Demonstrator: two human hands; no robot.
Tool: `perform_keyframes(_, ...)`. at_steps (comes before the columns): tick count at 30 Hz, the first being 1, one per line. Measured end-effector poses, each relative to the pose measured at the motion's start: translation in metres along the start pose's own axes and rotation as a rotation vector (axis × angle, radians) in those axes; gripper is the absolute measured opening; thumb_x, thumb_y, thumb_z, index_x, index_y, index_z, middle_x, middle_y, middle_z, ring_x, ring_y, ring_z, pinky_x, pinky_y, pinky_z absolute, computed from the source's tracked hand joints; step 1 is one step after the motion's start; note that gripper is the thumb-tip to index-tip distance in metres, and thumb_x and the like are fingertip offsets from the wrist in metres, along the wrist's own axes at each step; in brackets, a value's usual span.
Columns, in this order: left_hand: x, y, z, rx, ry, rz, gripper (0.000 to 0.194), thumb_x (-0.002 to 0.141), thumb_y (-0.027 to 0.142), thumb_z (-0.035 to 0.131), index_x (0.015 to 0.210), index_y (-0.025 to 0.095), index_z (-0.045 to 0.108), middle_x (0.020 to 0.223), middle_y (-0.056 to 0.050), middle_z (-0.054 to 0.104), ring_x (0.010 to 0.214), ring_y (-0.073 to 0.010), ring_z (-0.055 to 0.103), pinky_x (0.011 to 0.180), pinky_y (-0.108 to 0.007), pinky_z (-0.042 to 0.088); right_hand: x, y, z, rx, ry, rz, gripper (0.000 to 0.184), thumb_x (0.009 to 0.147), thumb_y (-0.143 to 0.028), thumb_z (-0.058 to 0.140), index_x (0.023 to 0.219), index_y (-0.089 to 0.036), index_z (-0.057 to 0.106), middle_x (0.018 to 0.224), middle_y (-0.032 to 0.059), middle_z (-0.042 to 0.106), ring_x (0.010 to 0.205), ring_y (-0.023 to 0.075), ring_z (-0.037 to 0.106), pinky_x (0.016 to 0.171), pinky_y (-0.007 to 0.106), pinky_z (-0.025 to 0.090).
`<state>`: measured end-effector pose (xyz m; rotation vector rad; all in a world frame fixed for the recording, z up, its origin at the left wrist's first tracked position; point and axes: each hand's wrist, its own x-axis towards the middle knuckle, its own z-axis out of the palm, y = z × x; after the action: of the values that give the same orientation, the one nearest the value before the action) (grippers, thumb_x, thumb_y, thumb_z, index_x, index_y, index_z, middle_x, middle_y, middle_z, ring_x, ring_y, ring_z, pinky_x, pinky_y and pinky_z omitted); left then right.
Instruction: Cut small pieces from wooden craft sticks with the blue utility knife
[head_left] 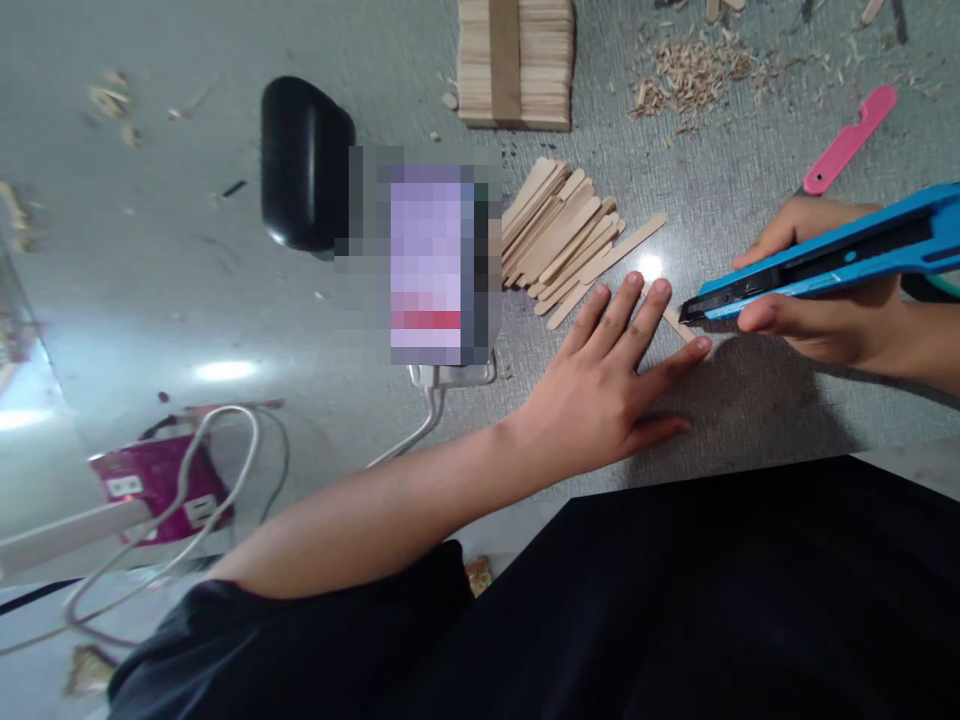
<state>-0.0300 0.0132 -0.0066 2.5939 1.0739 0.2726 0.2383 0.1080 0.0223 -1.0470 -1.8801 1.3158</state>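
My left hand [611, 385] lies flat on the grey table with its fingers spread. Its fingertips press on a wooden craft stick [679, 324], most of which the fingers cover. From the right, my right hand [825, 315] grips a blue utility knife [832, 255]. The knife's dark tip rests at or just over the stick, between my left index and middle fingertips; whether it touches the wood I cannot tell. Just beyond my left fingers lies a loose pile of craft sticks [562, 225].
A banded bundle of craft sticks [480, 70] lies at the back, near wood shavings [694, 75]. A pink folding knife [851, 140] is beyond my right hand. Left stand a blurred-out phone [425, 260], a black case [304, 165], a white cable [431, 410] and a purple packet [165, 490].
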Motion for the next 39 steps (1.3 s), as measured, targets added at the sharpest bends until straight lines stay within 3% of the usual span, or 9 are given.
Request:
perform_keyframes(6,0.0,0.0,0.0,0.008,-0.002,0.001,0.089,0.099,0.063,0.077,0.173,0.028,0.043,0.183,-0.028,0.023,0.171,-0.0527,0.021,0.133,-0.074,0.028,0.001,0.005,0.002,-0.016,0.032,-0.036,0.043,0.084,-0.065,0.092,0.089,-0.027,0.072,0.077,-0.0024,0.072,0.066,0.0161,0.064,0.061,0.034,0.048)
perform_keyframes(11,0.001,0.0,0.0,-0.007,-0.01,-0.014,0.09,0.097,0.062,0.08,0.173,0.029,0.044,0.185,-0.026,0.021,0.171,-0.0525,0.021,0.134,-0.074,0.027,0.008,0.005,0.004,-0.004,-0.031,-0.054,0.052,0.082,-0.07,0.091,0.092,-0.023,0.072,0.085,0.0002,0.074,0.071,0.016,0.065,0.063,0.033,0.051)
perform_keyframes(18,-0.001,-0.001,0.002,0.001,0.003,-0.006,0.09,0.098,0.063,0.078,0.174,0.029,0.042,0.186,-0.024,0.02,0.172,-0.0522,0.02,0.135,-0.074,0.026,0.009,-0.001,-0.002,-0.095,-0.164,-0.011,0.038,0.082,-0.048,0.097,0.101,-0.026,0.073,0.099,0.0019,0.078,0.079,0.0194,0.071,0.071,0.037,0.061)
perform_keyframes(30,0.001,-0.001,0.001,-0.011,-0.025,-0.016,0.089,0.098,0.062,0.078,0.173,0.029,0.044,0.186,-0.025,0.019,0.171,-0.0534,0.02,0.134,-0.076,0.025,0.01,0.0,-0.004,-0.123,-0.225,-0.137,0.029,0.092,-0.041,0.087,0.108,-0.023,0.071,0.102,0.0052,0.079,0.077,0.0172,0.07,0.069,0.034,0.061)
perform_keyframes(35,0.0,-0.001,0.0,-0.005,-0.02,-0.016,0.089,0.098,0.062,0.078,0.173,0.029,0.045,0.186,-0.025,0.019,0.171,-0.0532,0.021,0.135,-0.074,0.025,0.01,0.005,0.001,-0.152,-0.102,-0.083,0.037,0.087,-0.051,0.09,0.106,-0.024,0.073,0.086,0.0027,0.076,0.072,0.0191,0.067,0.064,0.035,0.06)
perform_keyframes(39,0.001,0.0,-0.001,-0.002,-0.033,-0.023,0.089,0.097,0.063,0.079,0.172,0.03,0.045,0.185,-0.024,0.021,0.171,-0.0528,0.021,0.135,-0.073,0.025,0.008,0.008,0.005,-0.151,-0.041,-0.1,0.034,0.085,-0.05,0.092,0.103,-0.027,0.074,0.086,0.0038,0.076,0.072,0.0203,0.067,0.066,0.038,0.061)
